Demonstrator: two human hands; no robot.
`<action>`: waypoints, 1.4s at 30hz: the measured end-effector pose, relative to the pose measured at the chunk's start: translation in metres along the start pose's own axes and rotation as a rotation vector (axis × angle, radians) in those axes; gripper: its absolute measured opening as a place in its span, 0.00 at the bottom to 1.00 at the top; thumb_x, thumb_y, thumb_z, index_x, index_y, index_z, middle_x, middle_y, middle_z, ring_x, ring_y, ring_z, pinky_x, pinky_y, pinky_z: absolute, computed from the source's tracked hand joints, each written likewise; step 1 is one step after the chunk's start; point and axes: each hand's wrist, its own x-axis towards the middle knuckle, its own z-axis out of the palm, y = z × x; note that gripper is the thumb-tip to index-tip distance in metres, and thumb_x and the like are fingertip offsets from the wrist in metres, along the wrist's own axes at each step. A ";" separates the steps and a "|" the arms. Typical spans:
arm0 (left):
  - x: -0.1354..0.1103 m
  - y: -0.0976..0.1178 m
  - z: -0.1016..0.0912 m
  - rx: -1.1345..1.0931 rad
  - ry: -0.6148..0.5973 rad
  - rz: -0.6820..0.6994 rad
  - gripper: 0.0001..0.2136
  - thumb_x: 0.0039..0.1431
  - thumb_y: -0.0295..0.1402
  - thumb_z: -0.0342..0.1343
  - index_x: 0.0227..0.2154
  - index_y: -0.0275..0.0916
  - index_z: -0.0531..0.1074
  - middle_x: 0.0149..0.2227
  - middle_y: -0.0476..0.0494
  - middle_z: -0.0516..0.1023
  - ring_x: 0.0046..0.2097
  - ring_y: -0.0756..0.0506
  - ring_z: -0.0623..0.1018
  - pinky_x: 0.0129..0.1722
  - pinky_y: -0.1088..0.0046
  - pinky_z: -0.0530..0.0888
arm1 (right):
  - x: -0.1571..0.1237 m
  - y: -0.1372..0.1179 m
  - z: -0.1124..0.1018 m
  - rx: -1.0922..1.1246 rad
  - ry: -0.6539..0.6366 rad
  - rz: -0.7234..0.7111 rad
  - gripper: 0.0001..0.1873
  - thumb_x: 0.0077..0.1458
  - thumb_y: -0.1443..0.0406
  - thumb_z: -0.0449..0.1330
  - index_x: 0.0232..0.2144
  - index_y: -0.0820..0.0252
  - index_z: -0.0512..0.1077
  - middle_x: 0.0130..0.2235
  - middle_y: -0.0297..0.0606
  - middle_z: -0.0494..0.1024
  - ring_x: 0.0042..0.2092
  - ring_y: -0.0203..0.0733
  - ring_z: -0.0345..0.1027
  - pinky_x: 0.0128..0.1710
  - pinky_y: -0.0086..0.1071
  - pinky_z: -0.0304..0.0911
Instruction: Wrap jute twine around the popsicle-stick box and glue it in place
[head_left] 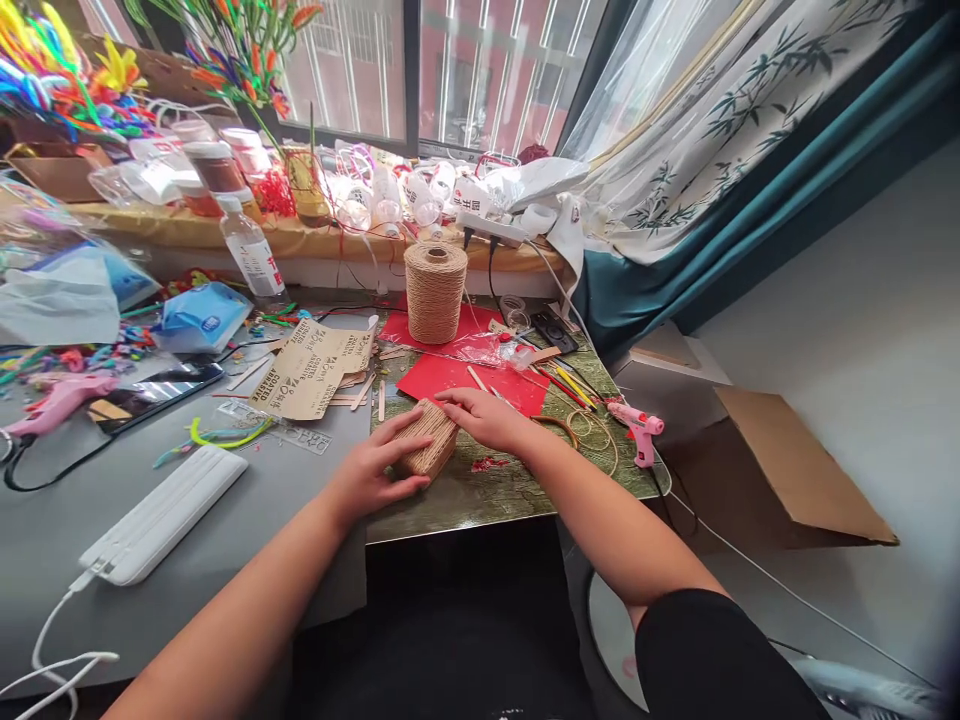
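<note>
A small box wrapped in tan twine (436, 445) rests near the front edge of the green-patterned table. My left hand (375, 462) is closed on its left side, fingers over the top and thumb at the near lower side. From the right, my right hand (484, 418) grips the box's far right edge, the fingertips bent onto the twine; the underside of this hand is hidden. Behind the box stands a large spool of twine (435, 295) on red sheets (472, 385). Loose twine (596, 440) lies in coils to the right.
A pink glue gun (639, 430) stands at the right table edge, near pencils (574, 385). Sandpaper sheets (311, 368), wooden sticks and a white power bank (165, 515) with a cable lie left. A bottle (253, 255) stands behind. An open cardboard box (802, 455) sits at right.
</note>
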 end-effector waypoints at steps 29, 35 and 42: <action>-0.002 -0.004 -0.001 -0.042 0.017 -0.030 0.30 0.60 0.36 0.68 0.65 0.48 0.68 0.72 0.33 0.61 0.70 0.32 0.67 0.66 0.44 0.70 | 0.007 -0.005 -0.043 -0.057 -0.111 -0.180 0.20 0.61 0.49 0.67 0.27 0.58 0.74 0.33 0.35 0.73 0.36 0.41 0.66 0.39 0.34 0.62; -0.003 -0.005 0.000 -0.048 0.024 -0.035 0.30 0.59 0.35 0.69 0.64 0.48 0.69 0.71 0.33 0.62 0.70 0.31 0.67 0.67 0.45 0.70 | 0.005 0.004 -0.041 -0.014 -0.116 -0.158 0.20 0.63 0.49 0.65 0.30 0.59 0.75 0.33 0.36 0.73 0.35 0.40 0.66 0.38 0.34 0.63; -0.004 -0.007 0.001 -0.053 0.018 -0.041 0.29 0.60 0.36 0.68 0.64 0.48 0.69 0.72 0.33 0.61 0.71 0.32 0.66 0.68 0.46 0.69 | 0.003 0.022 -0.030 0.076 -0.069 -0.113 0.22 0.61 0.47 0.66 0.31 0.60 0.76 0.34 0.36 0.73 0.36 0.40 0.67 0.40 0.34 0.63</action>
